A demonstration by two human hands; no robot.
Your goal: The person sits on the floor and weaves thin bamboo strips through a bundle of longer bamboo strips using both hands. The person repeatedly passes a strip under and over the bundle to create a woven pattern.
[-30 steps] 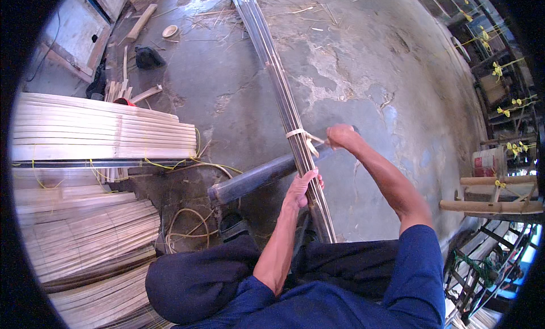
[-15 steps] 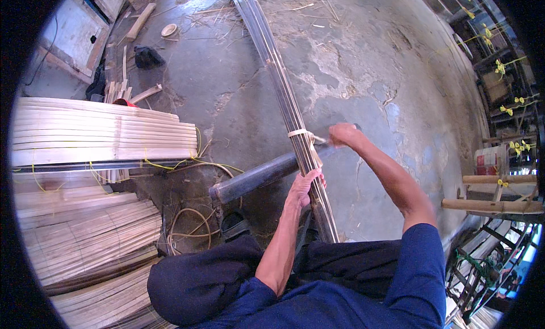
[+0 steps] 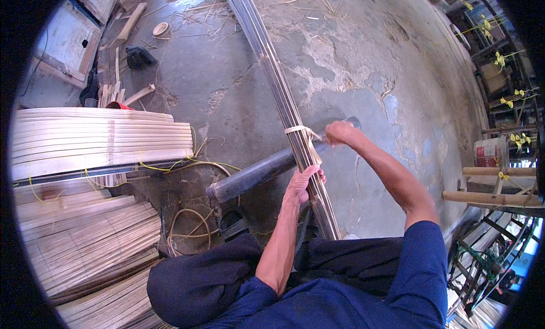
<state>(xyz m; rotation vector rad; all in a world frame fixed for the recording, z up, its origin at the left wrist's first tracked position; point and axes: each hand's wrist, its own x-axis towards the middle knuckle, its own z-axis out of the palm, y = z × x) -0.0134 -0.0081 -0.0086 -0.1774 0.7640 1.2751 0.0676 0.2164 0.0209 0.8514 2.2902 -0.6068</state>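
A long bundle of dark bamboo strips with pale edges [image 3: 275,79] runs from the far floor down toward my lap. It lies across a thick dark pole [image 3: 255,174] on the floor. My left hand [image 3: 301,184] is wrapped round the bundle's near part, thumb on top. Above it, a pale flat binding strip [image 3: 295,129] circles the bundle, its tail pulled out to the right. My right hand [image 3: 342,133] is closed like a fist on that tail, just right of the bundle, above the pole's far end. Its fingertips are partly hidden.
At the left, slatted bamboo panels [image 3: 102,133] tied with yellow cord are stacked. A looped hose or cane [image 3: 190,215] lies beside my foot. A black bag [image 3: 139,57] and a small bowl [image 3: 161,29] sit on the far-left floor. To the right are a bamboo rack [image 3: 491,199] and a bucket [image 3: 488,153].
My right hand has shifted slightly left, with the binding strip still in it. My left hand keeps its hold on the bundle. The whole view has tilted a little.
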